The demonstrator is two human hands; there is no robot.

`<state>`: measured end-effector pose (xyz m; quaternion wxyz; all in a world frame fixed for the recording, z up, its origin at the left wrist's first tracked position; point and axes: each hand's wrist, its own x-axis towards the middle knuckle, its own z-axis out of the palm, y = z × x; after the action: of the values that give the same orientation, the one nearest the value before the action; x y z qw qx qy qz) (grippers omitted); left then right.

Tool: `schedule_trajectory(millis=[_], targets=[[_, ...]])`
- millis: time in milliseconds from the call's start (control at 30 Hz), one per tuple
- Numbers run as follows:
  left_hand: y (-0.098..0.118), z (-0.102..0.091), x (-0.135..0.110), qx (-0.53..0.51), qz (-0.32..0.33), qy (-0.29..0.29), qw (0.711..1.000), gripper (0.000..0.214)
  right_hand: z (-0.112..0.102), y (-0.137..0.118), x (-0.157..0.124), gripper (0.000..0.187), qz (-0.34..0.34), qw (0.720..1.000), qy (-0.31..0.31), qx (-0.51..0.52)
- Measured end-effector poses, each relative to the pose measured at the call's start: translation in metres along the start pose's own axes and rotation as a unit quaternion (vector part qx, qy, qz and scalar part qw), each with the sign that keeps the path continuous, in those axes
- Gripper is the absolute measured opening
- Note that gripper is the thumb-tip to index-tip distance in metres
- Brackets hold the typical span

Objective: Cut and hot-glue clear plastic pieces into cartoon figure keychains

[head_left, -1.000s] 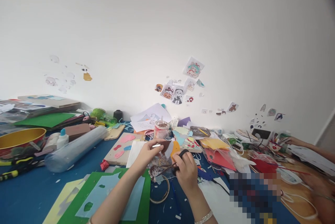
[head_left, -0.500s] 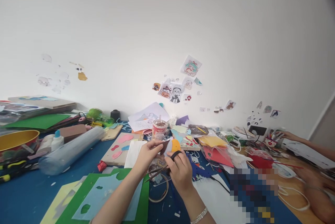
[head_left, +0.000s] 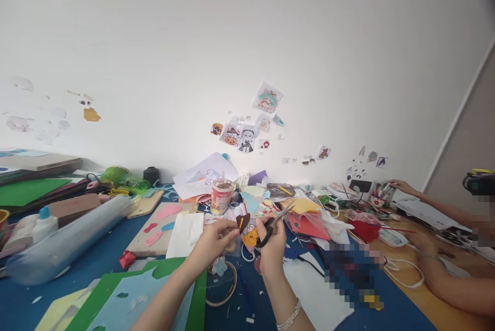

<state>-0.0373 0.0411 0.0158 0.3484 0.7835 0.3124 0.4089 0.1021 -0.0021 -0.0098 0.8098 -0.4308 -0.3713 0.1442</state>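
Note:
My left hand (head_left: pixel 212 241) pinches a small brown and orange paper cut-out (head_left: pixel 243 222) between thumb and fingers, held above the blue table (head_left: pixel 104 253). My right hand (head_left: pixel 271 249) is closed round the black handles of a pair of scissors (head_left: pixel 275 221), whose blades point up and to the right, away from the cut-out. The two hands are close together at the middle of the view. Below them lie a wooden hoop (head_left: pixel 222 290) and paper scraps.
A red-and-white cup (head_left: pixel 220 196) stands just beyond my hands among piled coloured papers. A clear plastic roll (head_left: pixel 65 241), glue bottle (head_left: pixel 43 221) and green sheets (head_left: pixel 116 295) lie left. Another person's arms (head_left: pixel 436 274) work at the right on a wooden tabletop. Stickers dot the wall.
The view has swung to the right. My right hand turned the scissors from pointing down-left, near the cut-out, to pointing up-right. My left hand keeps hold of the cut-out.

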Motion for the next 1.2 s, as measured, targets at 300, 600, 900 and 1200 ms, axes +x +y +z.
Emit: schedule_trajectory(millis=[300,600,900,1200], targets=[[0.004,-0.018,0.001,-0.008,-0.098,0.135,0.986,0.036,-0.042,-0.013,0.026,0.028,-0.001,0.997,0.035,-0.062],[0.006,-0.024,0.001,-0.04,-0.112,0.167,0.979,0.041,-0.125,-0.015,0.02,0.015,-0.006,0.803,-0.01,-0.596],[-0.001,-0.028,0.003,0.01,-0.098,0.171,0.98,0.043,-0.132,-0.004,0.024,0.016,-0.232,0.771,0.056,-0.591],[0.015,-0.03,-0.002,-0.018,-0.078,0.194,0.978,0.04,-0.009,-0.017,0.023,0.021,-0.053,0.959,-0.172,-0.218]])
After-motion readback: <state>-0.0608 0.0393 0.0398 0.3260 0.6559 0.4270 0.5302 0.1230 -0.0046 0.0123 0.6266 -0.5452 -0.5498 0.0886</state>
